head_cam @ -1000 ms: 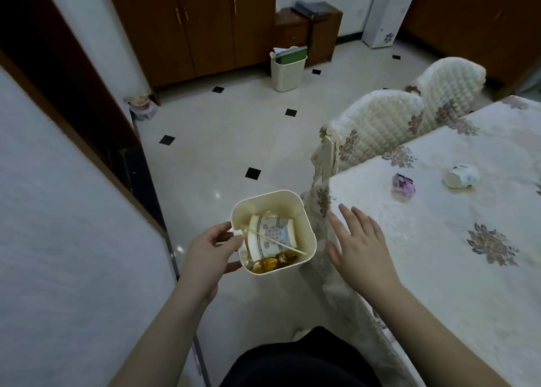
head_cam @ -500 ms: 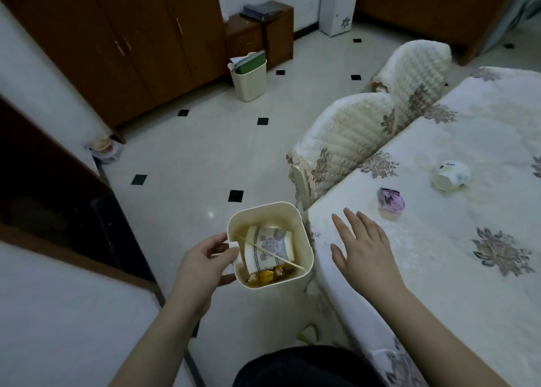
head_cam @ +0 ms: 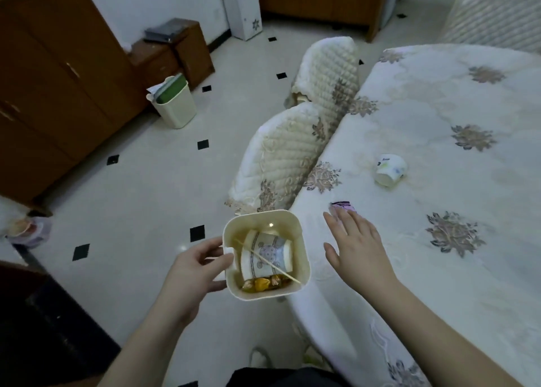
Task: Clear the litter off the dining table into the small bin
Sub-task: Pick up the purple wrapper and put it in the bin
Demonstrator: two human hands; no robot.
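Observation:
My left hand (head_cam: 194,269) grips the left wall of the small cream bin (head_cam: 303,257), held beside the table's near edge. Inside the bin lie a patterned paper cup (head_cam: 265,255), a thin wooden stick (head_cam: 268,260) and gold wrappers (head_cam: 260,284). My right hand (head_cam: 355,244) hovers flat and open over the table (head_cam: 439,269), its fingertips at a purple wrapper (head_cam: 342,205) that is partly hidden by them. A crumpled white paper cup (head_cam: 390,170) lies on its side farther out on the tablecloth.
Two quilted chair backs (head_cam: 281,158) stand pushed against the table's left edge. A larger cream waste bin (head_cam: 175,105) stands on the tiled floor near brown cabinets (head_cam: 58,93). A small wooden side table (head_cam: 172,52) is behind it.
My right hand has reached forward across the table and now touches the purple wrapper. The view has swung right; the left hand still holds the bin beside the table edge.

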